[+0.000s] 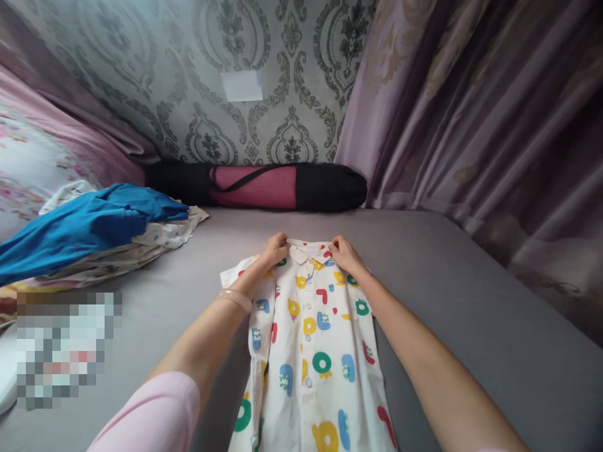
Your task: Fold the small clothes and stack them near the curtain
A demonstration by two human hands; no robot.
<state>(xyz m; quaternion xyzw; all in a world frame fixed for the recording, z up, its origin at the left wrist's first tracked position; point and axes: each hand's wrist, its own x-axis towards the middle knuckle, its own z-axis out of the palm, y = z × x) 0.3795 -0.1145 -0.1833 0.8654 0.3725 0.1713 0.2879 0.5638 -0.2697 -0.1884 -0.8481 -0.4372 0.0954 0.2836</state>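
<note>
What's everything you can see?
Shirt: 1, white with colourful shapes, middle.
Blue cloth: 1, blue, left.
Light clothes: count unclear, patterned, under blue.
Yellowish cloth: 1, yellow-red, left edge.
Sheet: 1, grey, under shirt.
Bag: 1, pink-black, by wall.
Wall: 1, grey patterned, back.
Card: 1, white, on wall.
Curtains: 2, purplish, both sides.
Floral cloth: 1, pink-white, left.
Blurred thing: 1, pale, left.
Bangle: 1, pale, left wrist.
Sleeves: 2, pink, bottom.
Left hand: 1, bare, collar.
Right hand: 1, bare, collar.

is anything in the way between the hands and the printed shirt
Nothing visible. The left hand and right hand already pinch the printed shirt at either side of its collar. The blue garment lies off to the left, apart from it.
</note>
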